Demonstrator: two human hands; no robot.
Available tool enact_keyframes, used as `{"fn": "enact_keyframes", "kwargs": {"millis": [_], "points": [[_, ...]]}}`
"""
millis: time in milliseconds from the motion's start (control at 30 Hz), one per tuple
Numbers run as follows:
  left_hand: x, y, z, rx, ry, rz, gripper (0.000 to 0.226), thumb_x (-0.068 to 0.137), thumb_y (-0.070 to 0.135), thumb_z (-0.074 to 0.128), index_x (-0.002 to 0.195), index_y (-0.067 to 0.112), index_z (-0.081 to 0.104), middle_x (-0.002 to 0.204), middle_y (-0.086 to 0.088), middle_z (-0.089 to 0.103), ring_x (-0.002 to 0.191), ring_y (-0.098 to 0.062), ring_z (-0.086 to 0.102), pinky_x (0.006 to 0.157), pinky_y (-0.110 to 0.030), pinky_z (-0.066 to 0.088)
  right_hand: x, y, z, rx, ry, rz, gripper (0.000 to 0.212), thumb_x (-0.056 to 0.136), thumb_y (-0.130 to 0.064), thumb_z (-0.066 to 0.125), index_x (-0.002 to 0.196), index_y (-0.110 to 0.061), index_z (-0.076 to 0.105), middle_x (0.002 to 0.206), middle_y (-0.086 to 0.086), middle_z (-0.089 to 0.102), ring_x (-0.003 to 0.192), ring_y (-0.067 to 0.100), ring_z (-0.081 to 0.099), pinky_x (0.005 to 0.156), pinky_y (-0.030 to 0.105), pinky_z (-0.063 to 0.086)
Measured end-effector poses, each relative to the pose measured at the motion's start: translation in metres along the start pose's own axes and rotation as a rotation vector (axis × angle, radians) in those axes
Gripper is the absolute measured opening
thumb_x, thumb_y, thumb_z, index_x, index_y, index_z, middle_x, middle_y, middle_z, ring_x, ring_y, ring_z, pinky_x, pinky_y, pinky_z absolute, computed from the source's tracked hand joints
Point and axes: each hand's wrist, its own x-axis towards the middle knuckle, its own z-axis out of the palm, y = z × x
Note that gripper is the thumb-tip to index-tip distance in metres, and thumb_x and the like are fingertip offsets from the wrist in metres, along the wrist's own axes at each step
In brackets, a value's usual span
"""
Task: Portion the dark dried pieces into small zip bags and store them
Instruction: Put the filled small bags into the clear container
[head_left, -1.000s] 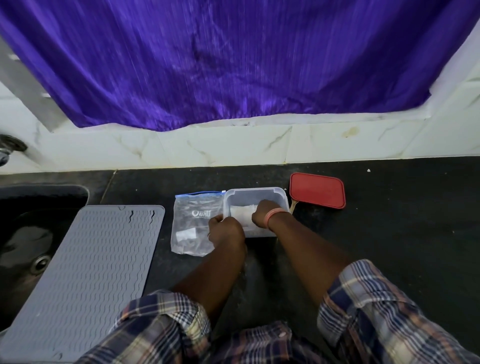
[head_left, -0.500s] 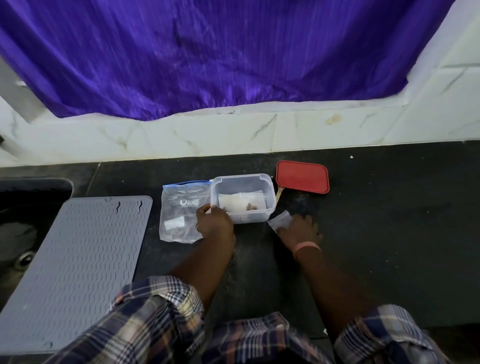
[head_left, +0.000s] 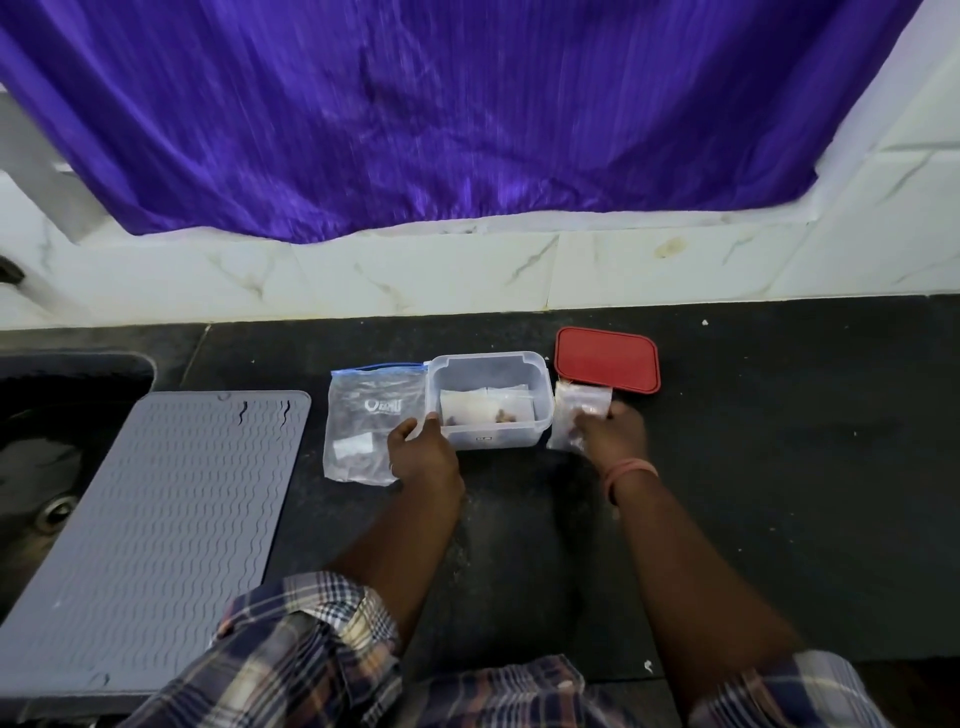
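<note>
A dark desk (head_left: 779, 467) carries one clear plastic tub (head_left: 488, 397), one red lid (head_left: 607, 358), one large zip bag (head_left: 371, 415) and one grey ridged mat (head_left: 171, 519).

The left hand (head_left: 421, 449) has its grip closed on the tub's near left corner. Inside the tub, just beyond that grip, lie small zip bags (head_left: 485, 408), white and overlapping, so their number is unclear, with a few dark dried pieces (head_left: 503, 414) showing.

The right hand (head_left: 610, 434) pinches one small clear bag (head_left: 576, 415) just right of the tub, its far end touching the lid's near edge. Its contents are blurred.

The large bag, left of the left grip, holds something pale and hard to make out.
</note>
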Motion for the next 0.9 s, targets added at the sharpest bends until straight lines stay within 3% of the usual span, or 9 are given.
{"fn": "enact_keyframes", "kwargs": {"millis": [100, 167, 267, 333, 433, 533, 633, 767, 900], "points": [[0.0, 0.0, -0.001, -0.041, -0.013, 0.02, 0.035, 0.094, 0.015, 0.072, 0.127, 0.016, 0.063, 0.122, -0.011, 0.065, 0.1, -0.022, 0.059, 0.081, -0.028, 0.046, -0.011, -0.041, 0.004, 0.083, 0.073, -0.185, 0.011, 0.09, -0.01, 0.066, 0.096, -0.001, 0.068, 0.077, 0.004, 0.07, 0.063, 0.013, 0.063, 0.05, 0.015, 0.048], [0.002, 0.0, -0.003, -0.039, -0.046, 0.012, 0.032, 0.094, 0.011, 0.071, 0.125, 0.018, 0.063, 0.105, -0.007, 0.068, 0.095, -0.023, 0.062, 0.082, -0.031, 0.052, -0.018, -0.063, 0.014, 0.141, 0.081, -0.281, 0.006, 0.093, -0.009, 0.061, 0.094, -0.004, 0.064, 0.074, 0.0, 0.065, 0.06, 0.012, 0.063, 0.047, 0.011, 0.045], [0.004, 0.001, -0.006, -0.022, -0.087, 0.018, 0.024, 0.094, 0.007, 0.069, 0.115, 0.019, 0.065, 0.094, -0.003, 0.065, 0.093, -0.024, 0.064, 0.094, -0.039, 0.057, -0.015, -0.073, 0.049, 0.095, -0.086, -0.265, 0.015, 0.096, -0.012, 0.053, 0.097, 0.0, 0.062, 0.082, 0.012, 0.07, 0.064, 0.022, 0.071, 0.058, 0.029, 0.06], [0.005, 0.003, -0.008, -0.028, -0.102, 0.022, 0.02, 0.094, 0.005, 0.068, 0.111, 0.016, 0.065, 0.094, -0.005, 0.066, 0.093, -0.025, 0.064, 0.096, -0.041, 0.057, -0.01, -0.07, 0.075, -0.105, -0.231, -0.183, 0.017, 0.092, -0.012, 0.051, 0.098, -0.004, 0.064, 0.086, 0.014, 0.072, 0.07, 0.027, 0.072, 0.059, 0.027, 0.059], [0.002, 0.007, -0.01, -0.031, -0.127, -0.003, 0.023, 0.094, 0.002, 0.065, 0.116, 0.006, 0.067, 0.091, -0.008, 0.066, 0.085, -0.025, 0.063, 0.085, -0.041, 0.057, -0.006, -0.064, 0.103, -0.426, -0.235, -0.144, 0.02, 0.093, -0.014, 0.054, 0.098, -0.003, 0.07, 0.091, 0.013, 0.07, 0.091, 0.032, 0.069, 0.064, 0.024, 0.045], [0.001, 0.01, -0.011, -0.011, -0.131, -0.015, 0.023, 0.093, 0.002, 0.064, 0.116, 0.007, 0.068, 0.099, -0.014, 0.069, 0.083, -0.028, 0.065, 0.077, -0.038, 0.057, -0.003, -0.063, 0.117, -0.64, -0.245, -0.103, 0.039, 0.1, -0.022, 0.049, 0.13, 0.002, 0.059, 0.126, 0.019, 0.065, 0.116, 0.034, 0.061, 0.078, 0.029, 0.042], [0.004, 0.013, -0.014, 0.033, -0.148, -0.021, 0.019, 0.094, 0.002, 0.064, 0.111, 0.009, 0.067, 0.095, -0.01, 0.068, 0.078, -0.025, 0.065, 0.066, -0.031, 0.058, -0.001, -0.067, 0.122, -0.745, -0.327, -0.068, 0.043, 0.104, -0.022, 0.043, 0.14, 0.0, 0.051, 0.136, 0.018, 0.059, 0.125, 0.03, 0.056, 0.094, 0.032, 0.046], [0.006, 0.015, -0.019, 0.037, -0.167, -0.04, 0.017, 0.093, -0.001, 0.065, 0.107, 0.007, 0.067, 0.095, -0.014, 0.067, 0.068, -0.022, 0.062, 0.058, -0.027, 0.054, 0.001, -0.058, 0.136, -0.866, -0.457, -0.071, 0.036, 0.101, -0.025, 0.054, 0.127, -0.001, 0.06, 0.109, 0.015, 0.065, 0.101, 0.029, 0.062, 0.085, 0.035, 0.049], [0.01, 0.016, -0.018, 0.048, -0.162, -0.055, 0.017, 0.093, -0.001, 0.066, 0.108, 0.007, 0.069, 0.097, -0.011, 0.067, 0.088, -0.027, 0.067, 0.069, -0.029, 0.059, 0.004, -0.049, 0.144, -0.857, -0.377, -0.071, 0.034, 0.094, -0.03, 0.067, 0.113, -0.003, 0.064, 0.098, 0.013, 0.063, 0.091, 0.028, 0.058, 0.08, 0.035, 0.045]]}}
